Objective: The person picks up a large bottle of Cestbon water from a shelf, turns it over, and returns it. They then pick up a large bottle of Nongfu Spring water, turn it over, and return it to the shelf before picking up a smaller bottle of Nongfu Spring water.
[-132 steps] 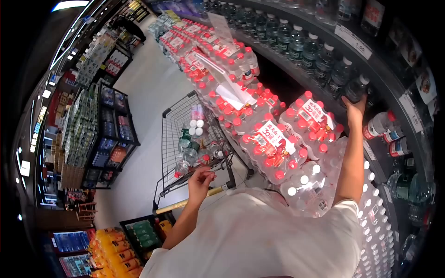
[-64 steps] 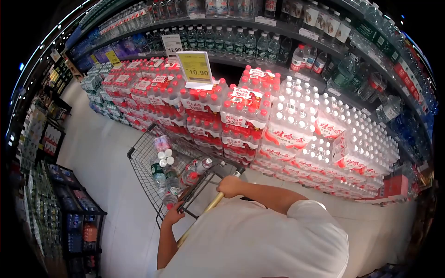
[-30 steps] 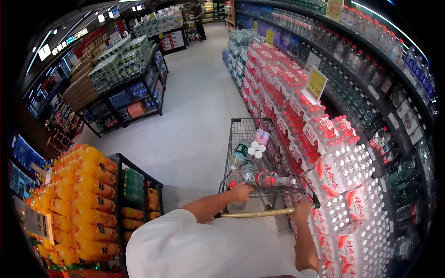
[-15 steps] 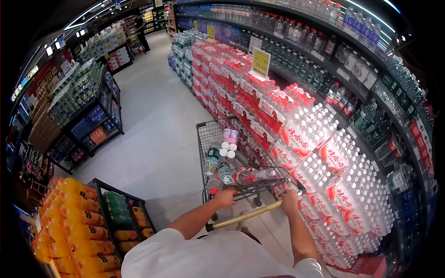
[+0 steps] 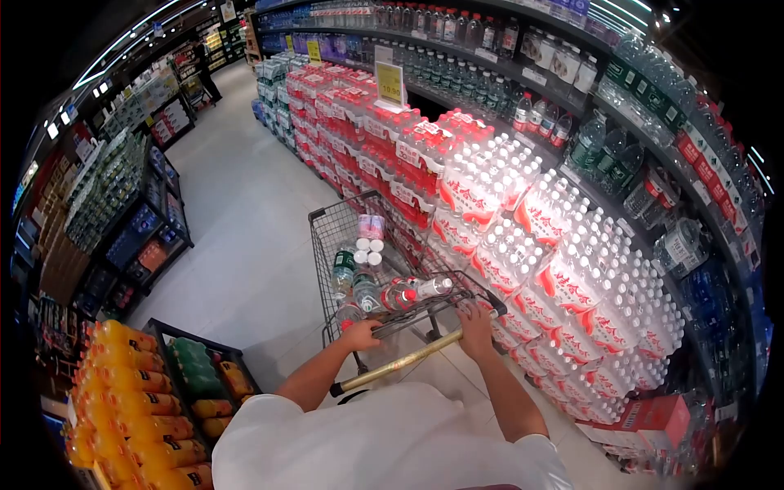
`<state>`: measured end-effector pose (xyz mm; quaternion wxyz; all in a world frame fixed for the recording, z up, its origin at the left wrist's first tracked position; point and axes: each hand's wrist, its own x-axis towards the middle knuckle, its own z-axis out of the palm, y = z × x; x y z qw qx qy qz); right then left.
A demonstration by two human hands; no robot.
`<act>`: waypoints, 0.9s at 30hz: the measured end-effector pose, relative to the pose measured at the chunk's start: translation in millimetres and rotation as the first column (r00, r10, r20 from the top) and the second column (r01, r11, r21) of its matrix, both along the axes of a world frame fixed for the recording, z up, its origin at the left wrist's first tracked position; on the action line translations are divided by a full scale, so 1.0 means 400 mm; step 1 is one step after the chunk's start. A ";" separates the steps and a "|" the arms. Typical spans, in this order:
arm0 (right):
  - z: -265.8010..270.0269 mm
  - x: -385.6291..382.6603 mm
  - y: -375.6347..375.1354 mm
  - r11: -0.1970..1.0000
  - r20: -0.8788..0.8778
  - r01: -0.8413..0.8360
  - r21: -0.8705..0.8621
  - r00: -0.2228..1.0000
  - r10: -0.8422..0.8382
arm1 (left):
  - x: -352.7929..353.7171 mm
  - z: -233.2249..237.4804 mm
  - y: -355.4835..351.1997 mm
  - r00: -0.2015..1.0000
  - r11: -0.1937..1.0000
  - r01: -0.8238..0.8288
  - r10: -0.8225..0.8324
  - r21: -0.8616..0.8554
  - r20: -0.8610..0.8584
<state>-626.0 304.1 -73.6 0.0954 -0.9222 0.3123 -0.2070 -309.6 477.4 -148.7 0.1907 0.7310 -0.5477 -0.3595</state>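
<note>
A wire shopping cart stands before me with a yellow push bar. My left hand is closed on the cart's near basket edge, above the bar's left end. My right hand is closed on the cart near the bar's right end; its fingers reach toward the black corner. Inside the basket lie a green-labelled water bottle, another clear bottle, a red-labelled bottle, a white-capped bottle and a pack of white-capped small bottles.
Stacked packs of bottled water rise close along the cart's right, before long drink shelves. Orange drink bottles are piled at lower left. A display rack borders the aisle floor. Another person stands far back.
The view has swung right, so the shelves, stacks and cart sit further left in the picture. Both hands stay on the cart.
</note>
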 end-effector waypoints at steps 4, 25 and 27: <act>-0.040 -0.170 0.086 0.996 0.129 0.007 0.084 0.991 -0.018 | -0.066 0.024 0.028 0.974 0.958 -0.226 0.216 -0.177 -0.074; -0.516 -1.098 0.190 0.480 -0.448 0.652 0.587 0.755 -0.478 | -0.273 0.035 -0.061 0.678 0.588 -0.670 0.733 -0.453 -0.051; -0.550 -1.090 0.203 0.507 -0.435 0.615 0.604 0.788 -0.437 | -0.285 0.029 -0.083 0.656 0.544 -0.674 0.752 -0.499 -0.066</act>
